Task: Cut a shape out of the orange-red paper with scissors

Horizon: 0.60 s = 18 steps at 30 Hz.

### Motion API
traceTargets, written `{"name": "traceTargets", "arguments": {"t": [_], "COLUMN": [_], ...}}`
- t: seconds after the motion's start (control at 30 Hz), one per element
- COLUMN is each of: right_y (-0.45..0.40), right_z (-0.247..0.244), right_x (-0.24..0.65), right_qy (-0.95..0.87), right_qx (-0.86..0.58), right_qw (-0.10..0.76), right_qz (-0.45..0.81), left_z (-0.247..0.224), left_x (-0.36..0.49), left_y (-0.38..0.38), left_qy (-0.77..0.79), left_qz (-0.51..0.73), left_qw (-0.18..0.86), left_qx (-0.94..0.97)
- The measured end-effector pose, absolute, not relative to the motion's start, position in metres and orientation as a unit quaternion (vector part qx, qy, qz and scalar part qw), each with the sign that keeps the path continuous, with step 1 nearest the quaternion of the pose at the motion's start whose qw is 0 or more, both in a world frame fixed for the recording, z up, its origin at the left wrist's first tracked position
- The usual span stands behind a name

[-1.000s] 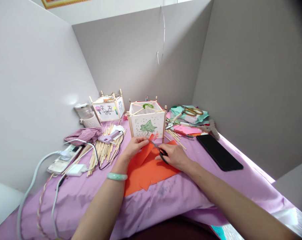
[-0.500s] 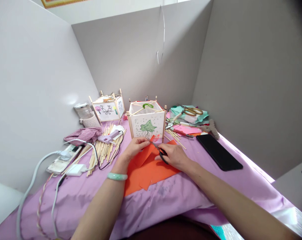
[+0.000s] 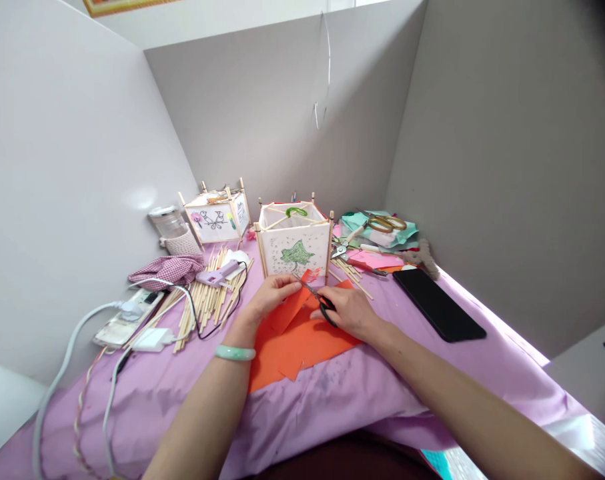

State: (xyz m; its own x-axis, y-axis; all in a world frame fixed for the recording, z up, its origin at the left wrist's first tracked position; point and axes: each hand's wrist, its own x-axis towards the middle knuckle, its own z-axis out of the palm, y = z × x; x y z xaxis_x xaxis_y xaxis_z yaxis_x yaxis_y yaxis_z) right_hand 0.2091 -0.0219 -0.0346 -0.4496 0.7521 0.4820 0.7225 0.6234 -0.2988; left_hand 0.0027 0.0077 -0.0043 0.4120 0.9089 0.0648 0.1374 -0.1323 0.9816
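- Moving only very little since the earlier frame: tilting the orange strip slightly, lowering its fringed end by a trace, and keeping both hands in nearly the same places.
- With the left hand, pinching the strip between thumb and forefinger, close to the fringe; bending the other fingers behind these two, mostly out of sight.
- With the right hand, closing the fingers around the black handle of the scissors and pointing the blades at the left fingertips, across the strip; not being able to tell the opening of the blades.
- Holding the strip between the two sets of fingers, slanting it down from the left fingertips above the larger orange sheet, and seeing this sheet below both hands, on the purple cloth.
- Handling, by judgement, as a very light thing: probably feeling like thin, rather stiff paper, hardly slipping, but creasing easily and tearing easily at the fine cuts.
- Best gripping, in this judgement, at the uncut part beside the left thumb, and sparing the weak fringe.
- Looking bright orange, narrow and flat, showing a straight edge and a square corner nearer than the left fingers, and splitting into thin tails just past the fingertips.
- Seeing the paper lantern with green leaf drawing just beyond the left fingertips, and the black phone well apart, rightward of the right fingers.
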Motion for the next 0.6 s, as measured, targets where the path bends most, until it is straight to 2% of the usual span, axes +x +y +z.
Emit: {"name": "traceTargets", "arguments": {"t": [0.17,0.3,0.6], "right_y": [-0.0232,-0.0253,-0.0274], "right_z": [-0.0332,-0.0313,-0.0279], "right_x": [0.2090,0.2087,0.2093], "right_qy": [-0.849,-0.849,-0.851], "right_qx": [-0.434,-0.432,-0.431], "right_qw": [0.299,0.301,0.298], "right_qz": [0.033,0.044,0.039], "left_z": [-0.0051,-0.0064,-0.0078], "left_x": [0.0033,0.0028,0.0013], "left_y": [0.0076,0.0097,0.0101], "left_qy": [0.385,0.388,0.400], "left_qz": [0.357,0.396,0.440], "left_qw": [0.541,0.529,0.574], "left_qx": [0.657,0.643,0.563]}}
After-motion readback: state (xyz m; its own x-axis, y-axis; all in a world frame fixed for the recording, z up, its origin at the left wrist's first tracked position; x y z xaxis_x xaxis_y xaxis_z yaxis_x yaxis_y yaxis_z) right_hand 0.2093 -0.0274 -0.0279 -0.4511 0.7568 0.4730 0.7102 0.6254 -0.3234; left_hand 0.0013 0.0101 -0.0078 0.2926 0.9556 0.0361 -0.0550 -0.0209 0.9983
